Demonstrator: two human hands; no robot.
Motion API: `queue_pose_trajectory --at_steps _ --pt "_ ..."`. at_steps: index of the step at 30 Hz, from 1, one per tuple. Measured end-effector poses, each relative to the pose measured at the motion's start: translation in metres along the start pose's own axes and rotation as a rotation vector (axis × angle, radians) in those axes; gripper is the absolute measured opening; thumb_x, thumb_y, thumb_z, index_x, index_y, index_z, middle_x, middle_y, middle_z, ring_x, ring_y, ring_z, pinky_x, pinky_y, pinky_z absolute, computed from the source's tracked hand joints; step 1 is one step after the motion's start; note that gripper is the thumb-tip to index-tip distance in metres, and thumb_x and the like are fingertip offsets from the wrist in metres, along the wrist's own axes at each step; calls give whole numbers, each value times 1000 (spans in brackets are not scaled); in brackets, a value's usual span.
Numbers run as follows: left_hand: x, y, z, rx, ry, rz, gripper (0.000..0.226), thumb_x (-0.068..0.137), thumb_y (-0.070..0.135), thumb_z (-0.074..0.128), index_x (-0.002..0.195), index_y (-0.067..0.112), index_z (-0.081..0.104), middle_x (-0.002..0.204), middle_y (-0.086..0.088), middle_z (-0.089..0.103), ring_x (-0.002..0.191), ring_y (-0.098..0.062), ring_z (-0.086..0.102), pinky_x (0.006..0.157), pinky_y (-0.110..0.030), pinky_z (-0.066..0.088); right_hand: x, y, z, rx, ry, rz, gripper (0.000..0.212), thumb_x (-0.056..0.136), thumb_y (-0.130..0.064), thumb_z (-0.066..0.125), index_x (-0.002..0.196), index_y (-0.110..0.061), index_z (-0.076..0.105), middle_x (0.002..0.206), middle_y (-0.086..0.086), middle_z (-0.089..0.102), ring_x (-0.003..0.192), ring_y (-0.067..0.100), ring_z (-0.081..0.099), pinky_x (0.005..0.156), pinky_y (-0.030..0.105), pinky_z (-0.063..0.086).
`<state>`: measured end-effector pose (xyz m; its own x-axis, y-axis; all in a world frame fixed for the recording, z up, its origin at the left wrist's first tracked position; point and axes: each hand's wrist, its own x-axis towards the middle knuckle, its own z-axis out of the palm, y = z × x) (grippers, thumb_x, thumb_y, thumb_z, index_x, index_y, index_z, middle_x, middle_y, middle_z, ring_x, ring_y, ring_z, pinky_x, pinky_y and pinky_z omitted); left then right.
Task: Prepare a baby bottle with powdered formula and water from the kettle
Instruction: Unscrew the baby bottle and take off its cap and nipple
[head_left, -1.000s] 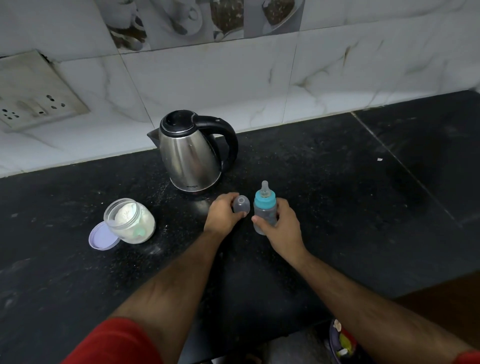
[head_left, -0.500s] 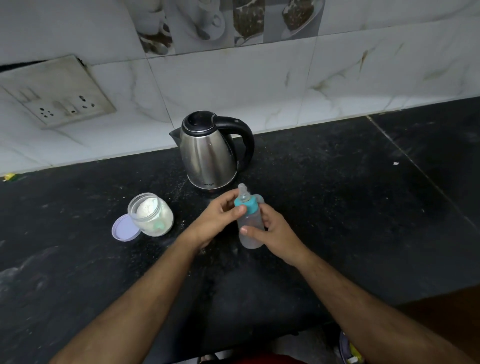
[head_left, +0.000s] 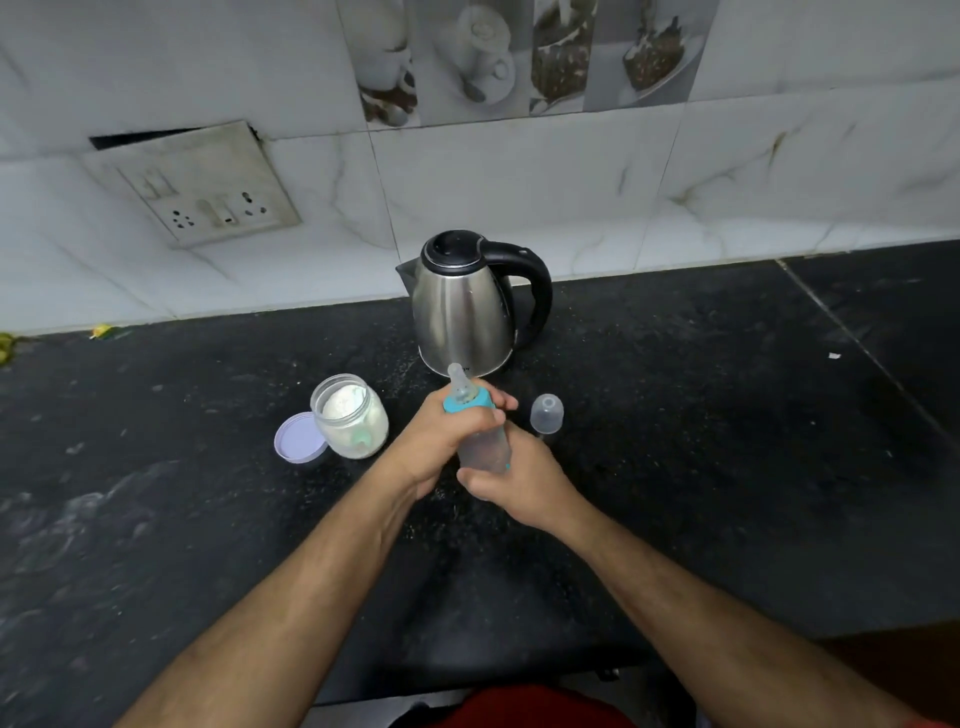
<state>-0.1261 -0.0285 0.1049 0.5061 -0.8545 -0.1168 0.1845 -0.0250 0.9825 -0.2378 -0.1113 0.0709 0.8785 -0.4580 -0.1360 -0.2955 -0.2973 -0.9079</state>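
Observation:
I hold a clear baby bottle (head_left: 485, 447) tilted above the black counter. My left hand (head_left: 441, 441) grips its teal collar (head_left: 467, 402) below the clear teat. My right hand (head_left: 519, 480) grips the bottle's lower body. The bottle's clear dome cap (head_left: 546, 413) stands on the counter just right of my hands. An open glass jar of white formula powder (head_left: 350, 423) sits to the left, a greenish scoop inside it. Behind the bottle stands the steel kettle (head_left: 465, 312), black handle to the right.
The jar's lilac lid (head_left: 298, 441) lies against the jar's left side. A switch and socket plate (head_left: 202, 192) hangs on the tiled wall at the left. The black counter (head_left: 727, 441) stretches right, with a seam line at the far right.
The dome cap has left my left hand and now stands on the counter at the right. My left hand has moved onto the teal collar. The bottle is lifted and tilted.

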Motion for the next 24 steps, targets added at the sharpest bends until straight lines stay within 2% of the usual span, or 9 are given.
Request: queue_pose_trajectory --at_steps 5,9,11,12,14,17,19,22,24 --pt "-5 -3 18 -10 127 -1 11 66 13 69 75 20 69 92 1 73 86 -9 65 79 -28 54 -10 2 12 -222 256 44 54 67 -51 65 114 -25 58 91 -5 71 83 15 68 74 38 57" --pt "-2 -18 48 -75 545 -111 11 65 25 73 75 22 71 79 3 71 75 -13 65 73 -32 54 -7 16 18 -572 436 42 42 77 -55 44 97 -20 56 84 -2 69 81 23 68 74 39 48" --pt "0 -22 59 -133 678 -205 29 65 34 79 87 17 70 79 0 69 72 -15 65 69 -32 54 -8 22 20 -626 405 64 34 81 -52 48 99 -23 54 89 -5 68 86 19 67 80 40 44" --pt "1 -22 60 -144 654 -250 36 68 36 82 92 14 68 80 0 69 71 -14 65 68 -31 54 -8 22 18 -601 379 80 34 81 -52 52 99 -24 53 89 -6 69 85 18 67 82 40 44" --pt "0 -15 54 -107 461 -277 33 79 40 79 94 14 64 80 1 68 72 -11 66 67 -27 53 -8 22 5 -427 300 134 39 75 -56 57 98 -24 55 85 -6 70 82 18 68 80 38 49" --pt "-6 -4 30 -53 115 -161 31 87 40 65 103 14 64 95 -4 70 88 -12 65 80 -25 50 -10 12 -20 -145 142 151 34 73 -42 73 98 -25 58 84 -8 68 80 12 66 70 31 53" --pt "-8 0 13 -97 -24 -66 33 91 32 60 115 10 65 107 -5 70 100 -15 63 91 -28 49 -11 7 -30 -51 46 101 36 71 -42 73 101 -27 59 89 -7 68 84 10 65 76 35 56" --pt "-9 2 1 -85 -95 14 40 94 21 57 130 2 60 123 -9 67 110 -17 62 98 -29 49 -12 4 -30 86 -42 49 49 65 -48 69 107 -24 61 94 -4 69 91 18 67 88 45 56" --pt "-10 3 1 -65 -58 46 41 92 19 57 128 -1 60 119 -9 70 108 -17 64 95 -27 50 -13 2 -28 101 -49 39 48 65 -49 68 105 -23 61 91 -3 67 90 20 67 87 45 55"
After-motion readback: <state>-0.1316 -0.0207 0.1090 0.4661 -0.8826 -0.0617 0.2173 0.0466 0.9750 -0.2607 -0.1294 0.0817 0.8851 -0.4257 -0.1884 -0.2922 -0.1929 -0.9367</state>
